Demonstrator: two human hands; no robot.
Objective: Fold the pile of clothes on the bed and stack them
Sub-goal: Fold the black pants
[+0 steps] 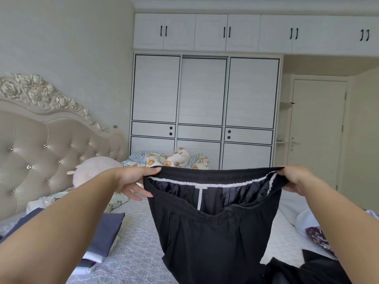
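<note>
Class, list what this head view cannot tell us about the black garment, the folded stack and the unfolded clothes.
- Black garment, head view: lower part cut off by the bottom edge.
- Folded stack: left forearm covers part; count unclear.
- Unfolded clothes: right forearm and frame edge hide most.

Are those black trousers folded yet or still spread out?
Spread out: both hands, left hand and right hand, hold the black trousers by the waistband, hanging open above the bed.
</note>
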